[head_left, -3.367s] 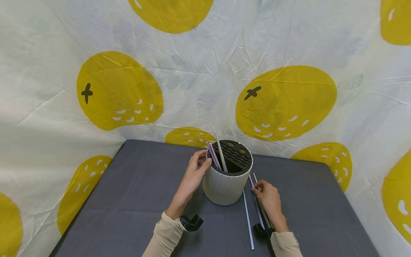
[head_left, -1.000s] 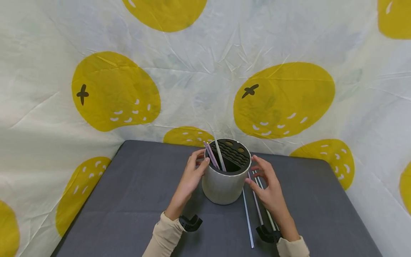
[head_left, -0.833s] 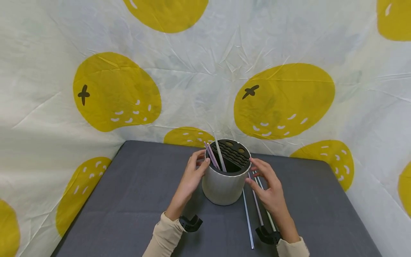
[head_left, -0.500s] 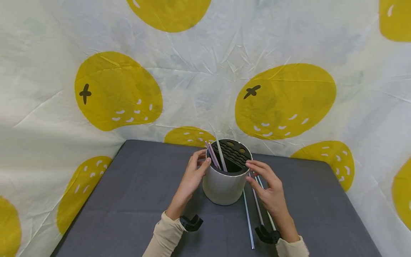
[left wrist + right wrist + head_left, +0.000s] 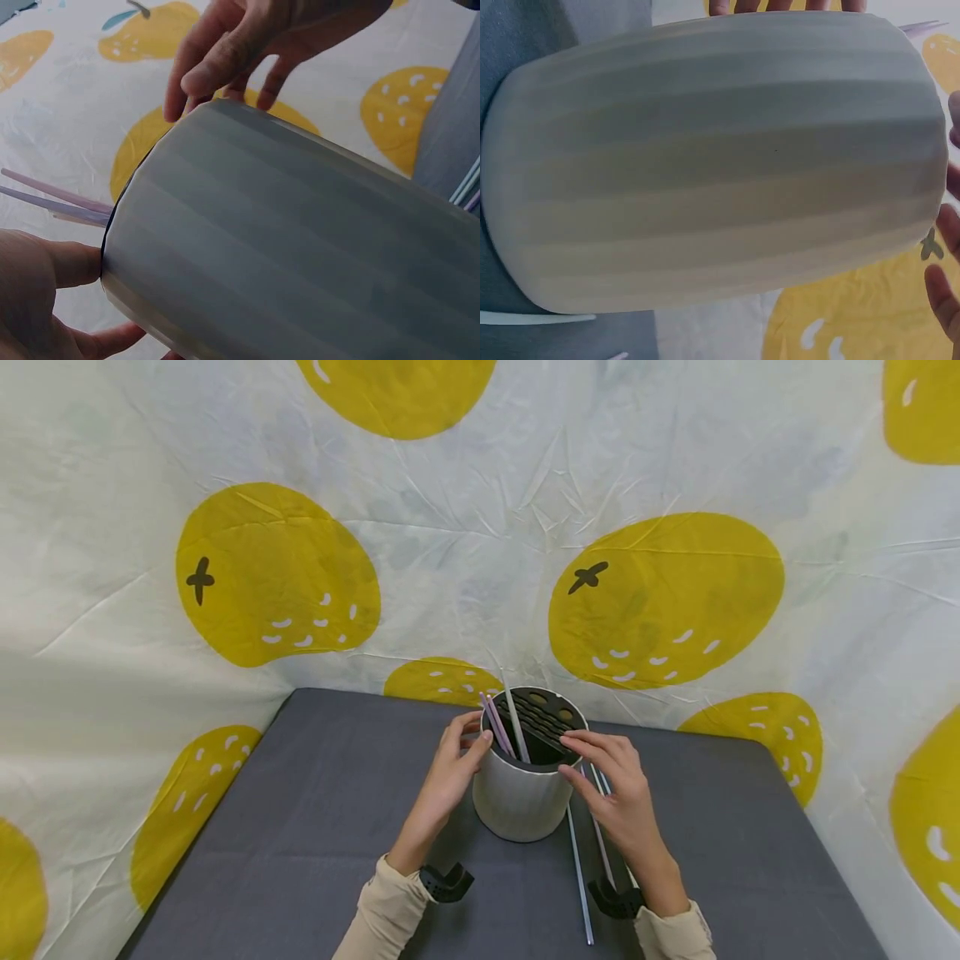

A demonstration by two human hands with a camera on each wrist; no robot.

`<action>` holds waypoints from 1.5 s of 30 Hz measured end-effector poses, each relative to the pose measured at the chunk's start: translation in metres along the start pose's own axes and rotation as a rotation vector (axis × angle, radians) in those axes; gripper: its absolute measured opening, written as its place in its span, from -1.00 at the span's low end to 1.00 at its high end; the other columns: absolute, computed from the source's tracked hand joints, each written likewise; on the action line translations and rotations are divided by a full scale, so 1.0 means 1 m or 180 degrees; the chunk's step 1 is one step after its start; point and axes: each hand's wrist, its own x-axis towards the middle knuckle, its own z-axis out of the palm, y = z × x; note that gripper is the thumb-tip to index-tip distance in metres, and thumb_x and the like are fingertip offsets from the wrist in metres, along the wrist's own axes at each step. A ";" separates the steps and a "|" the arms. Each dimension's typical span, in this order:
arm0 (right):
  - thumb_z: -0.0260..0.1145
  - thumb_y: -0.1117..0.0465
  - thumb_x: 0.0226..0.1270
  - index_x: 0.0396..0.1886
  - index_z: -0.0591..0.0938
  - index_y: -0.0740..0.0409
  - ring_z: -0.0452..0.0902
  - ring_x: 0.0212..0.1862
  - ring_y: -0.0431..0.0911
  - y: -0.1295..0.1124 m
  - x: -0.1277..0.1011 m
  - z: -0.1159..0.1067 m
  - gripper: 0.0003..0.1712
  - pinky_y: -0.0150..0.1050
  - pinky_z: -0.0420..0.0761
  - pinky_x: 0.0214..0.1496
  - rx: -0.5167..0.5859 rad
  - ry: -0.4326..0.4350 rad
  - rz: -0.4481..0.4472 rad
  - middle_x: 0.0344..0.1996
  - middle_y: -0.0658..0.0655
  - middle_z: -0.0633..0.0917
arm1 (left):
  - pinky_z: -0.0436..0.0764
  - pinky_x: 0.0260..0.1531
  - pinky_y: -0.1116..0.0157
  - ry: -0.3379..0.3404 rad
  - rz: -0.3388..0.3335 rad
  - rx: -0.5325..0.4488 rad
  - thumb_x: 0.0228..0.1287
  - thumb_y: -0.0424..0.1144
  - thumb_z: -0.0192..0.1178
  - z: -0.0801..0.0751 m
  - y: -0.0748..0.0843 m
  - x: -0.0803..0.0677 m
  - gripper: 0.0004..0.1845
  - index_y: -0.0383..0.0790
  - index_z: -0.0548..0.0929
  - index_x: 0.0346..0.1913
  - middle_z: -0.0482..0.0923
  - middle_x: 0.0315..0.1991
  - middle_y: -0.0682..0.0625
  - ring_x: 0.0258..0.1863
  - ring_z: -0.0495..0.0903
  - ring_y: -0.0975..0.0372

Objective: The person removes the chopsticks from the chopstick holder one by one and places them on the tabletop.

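A pale ribbed cylindrical pen holder with a black slotted top stands on the table. Two lilac sticks and a white stick lean inside its large front opening. My left hand grips the holder's left side near the rim, thumb at the front and fingers wrapped behind. My right hand hovers over the right rim, fingers bent loosely and thumb apart, with nothing seen between them. In the left wrist view, its fingers hang at the rim's edge. The right wrist view is mostly the holder's wall.
Several thin sticks lie on the dark table cloth right of the holder: a bluish stick and others running under my right wrist. A white curtain with yellow fruit prints rises behind the table.
My right hand has left the sticks on the table, risen to the holder's right side and moved left over its rim. My left hand keeps its grip on the holder.
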 end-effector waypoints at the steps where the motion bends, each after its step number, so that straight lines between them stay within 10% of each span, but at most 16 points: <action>1: 0.49 0.11 0.34 0.13 0.75 0.22 0.52 0.10 0.08 0.000 0.002 0.001 -0.57 -0.26 0.33 0.29 -0.0097 -0.0009 -0.0020 0.10 0.22 0.75 | 0.65 0.13 -0.03 -0.0003 0.0003 -0.0002 0.59 0.04 0.12 0.000 0.000 0.000 -0.45 -0.03 0.37 0.50 0.35 0.42 -0.19 0.28 0.42 -0.02; 8: 0.61 0.30 0.10 0.13 0.76 0.15 0.59 0.12 0.11 -0.007 0.016 0.011 -0.47 0.18 0.38 0.25 -0.0638 -0.0248 0.0179 0.05 0.17 0.78 | 0.65 0.13 -0.02 -0.0004 -0.0009 0.0000 0.59 0.03 0.13 0.000 -0.001 0.000 -0.45 -0.02 0.37 0.51 0.35 0.42 -0.18 0.28 0.43 -0.01; 24: 0.57 0.06 0.25 -0.01 0.83 0.03 0.54 -0.04 0.11 -0.023 0.056 0.038 -0.67 0.22 0.35 0.14 -0.0940 -0.0861 0.1002 -0.05 0.12 0.75 | 0.66 0.13 -0.04 0.0018 -0.0025 -0.0012 0.59 0.04 0.13 -0.001 -0.001 0.000 -0.45 -0.03 0.38 0.50 0.35 0.42 -0.20 0.29 0.43 -0.04; 33: 0.49 0.19 0.36 -0.12 0.79 0.07 0.58 0.06 0.13 -0.026 0.057 0.035 -0.86 0.29 0.30 0.23 -0.0612 -0.0771 0.1346 -0.08 0.13 0.77 | 0.65 0.13 -0.03 0.0002 -0.0036 -0.0016 0.58 0.05 0.13 0.000 -0.002 -0.002 -0.44 -0.02 0.37 0.50 0.35 0.41 -0.20 0.28 0.44 -0.04; 39: 0.39 0.28 0.46 -0.04 0.73 0.19 0.68 0.04 -0.07 -0.034 0.055 0.023 -0.85 -0.07 0.61 0.24 0.0334 -0.0108 0.1468 -0.06 0.14 0.76 | 0.65 0.11 -0.02 0.0000 -0.0006 0.0003 0.58 0.07 0.14 0.000 -0.002 -0.001 -0.44 -0.01 0.38 0.50 0.35 0.42 -0.19 0.26 0.45 -0.01; 45: 0.25 0.58 0.42 -0.01 0.56 0.67 0.76 -0.20 -0.07 -0.033 0.056 0.017 -0.79 -0.30 0.75 0.01 0.1677 0.1594 0.0684 -0.19 0.24 0.73 | 0.63 0.09 -0.02 -0.0012 0.0053 -0.0017 0.59 0.06 0.13 0.000 -0.002 0.000 -0.46 0.02 0.38 0.50 0.35 0.42 -0.16 0.25 0.43 0.00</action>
